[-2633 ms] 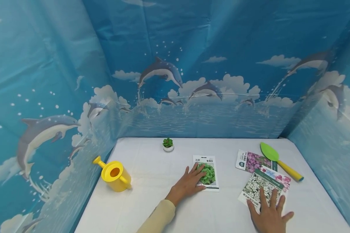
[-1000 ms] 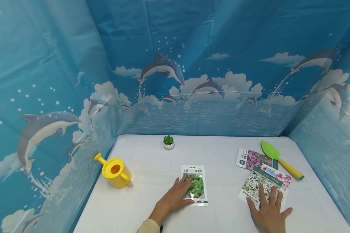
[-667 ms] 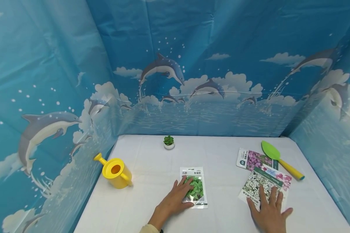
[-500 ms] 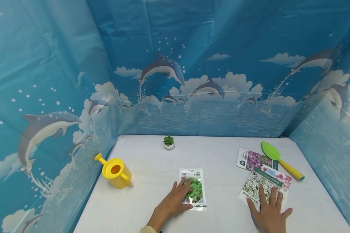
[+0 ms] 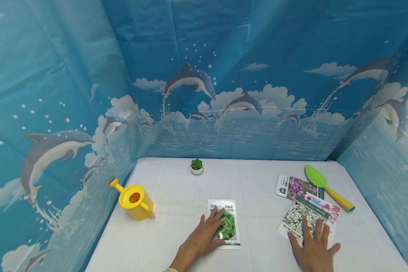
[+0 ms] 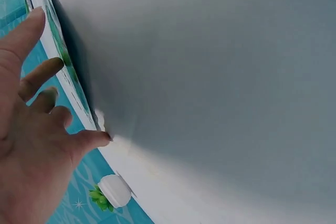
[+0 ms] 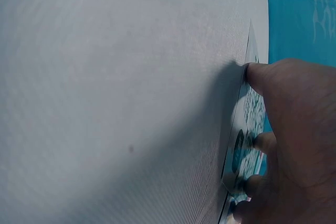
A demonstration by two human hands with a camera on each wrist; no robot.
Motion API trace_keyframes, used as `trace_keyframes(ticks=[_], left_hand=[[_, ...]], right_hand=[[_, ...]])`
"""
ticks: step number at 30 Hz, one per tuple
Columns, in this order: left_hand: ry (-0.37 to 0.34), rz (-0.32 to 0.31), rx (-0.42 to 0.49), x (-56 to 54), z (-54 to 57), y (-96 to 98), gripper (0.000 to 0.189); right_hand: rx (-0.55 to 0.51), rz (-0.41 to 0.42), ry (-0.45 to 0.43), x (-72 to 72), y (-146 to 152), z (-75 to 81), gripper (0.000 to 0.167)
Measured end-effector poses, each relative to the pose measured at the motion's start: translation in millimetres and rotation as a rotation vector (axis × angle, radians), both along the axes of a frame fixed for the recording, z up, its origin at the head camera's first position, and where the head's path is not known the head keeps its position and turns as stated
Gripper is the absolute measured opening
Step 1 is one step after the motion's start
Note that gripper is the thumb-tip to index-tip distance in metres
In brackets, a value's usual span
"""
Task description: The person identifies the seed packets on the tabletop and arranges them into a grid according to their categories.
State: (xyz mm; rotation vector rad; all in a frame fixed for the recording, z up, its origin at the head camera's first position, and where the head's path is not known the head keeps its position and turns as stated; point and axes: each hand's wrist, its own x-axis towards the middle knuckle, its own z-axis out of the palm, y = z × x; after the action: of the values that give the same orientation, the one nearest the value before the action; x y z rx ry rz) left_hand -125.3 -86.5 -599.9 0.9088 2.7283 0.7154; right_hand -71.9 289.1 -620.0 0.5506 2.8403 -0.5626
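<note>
My left hand [image 5: 202, 236] rests with spread fingers on a white seed packet [image 5: 229, 224] printed with green leaves, lying flat at the middle of the table. In the left wrist view the packet [image 6: 73, 80] is seen nearly edge-on under the fingertips. My right hand [image 5: 313, 247] lies fingers apart on the near end of a white-flower seed packet [image 5: 297, 217]. The right wrist view shows fingertips on this packet's face [image 7: 253, 106] and the thumb at its edge. A pink-flower packet [image 5: 334, 211] shows from beneath it. Behind lies a purple-flower packet [image 5: 295, 187].
A toy trowel [image 5: 336, 196] with green blade and yellow handle overlaps the purple packet. A yellow watering can [image 5: 136, 211] stands at the left, a small potted succulent [image 5: 196, 166] at the back. Dolphin-print curtains [image 5: 224, 139] border the white table [image 5: 176, 196] on three sides.
My left hand has slid the green-leaf seed packet nearer to me and slightly to the left. My right hand has stayed almost still on the white-flower packet.
</note>
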Motion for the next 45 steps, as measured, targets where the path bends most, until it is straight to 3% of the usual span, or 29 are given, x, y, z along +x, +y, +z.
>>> trace_keyframes(ticks=[5, 9, 18, 34, 45], left_hand=[[0.041, 0.046, -0.015, -6.7, -2.0, 5.0, 0.076], [0.038, 0.075, -0.082, -12.1, -5.1, 4.7, 0.088], [0.008, 0.047, -0.116, -15.2, -0.2, -1.4, 0.09], [-0.019, 0.081, -0.074, -2.7, -3.1, -6.1, 0.089], [-0.011, 0.085, -0.054, 0.9, -2.5, -7.6, 0.089]], right_hand=[[0.0, 0.007, -0.007, -0.1, 2, -1.9, 0.105], [-0.006, 0.012, -0.009, 0.6, 4, -3.5, 0.106], [-0.027, 0.046, 0.031, -1.1, 8, -1.7, 0.103], [-0.062, 0.13, 0.015, 1.3, 9, 8.1, 0.101], [-0.124, 0.247, 0.097, 1.1, 10, 8.8, 0.098]])
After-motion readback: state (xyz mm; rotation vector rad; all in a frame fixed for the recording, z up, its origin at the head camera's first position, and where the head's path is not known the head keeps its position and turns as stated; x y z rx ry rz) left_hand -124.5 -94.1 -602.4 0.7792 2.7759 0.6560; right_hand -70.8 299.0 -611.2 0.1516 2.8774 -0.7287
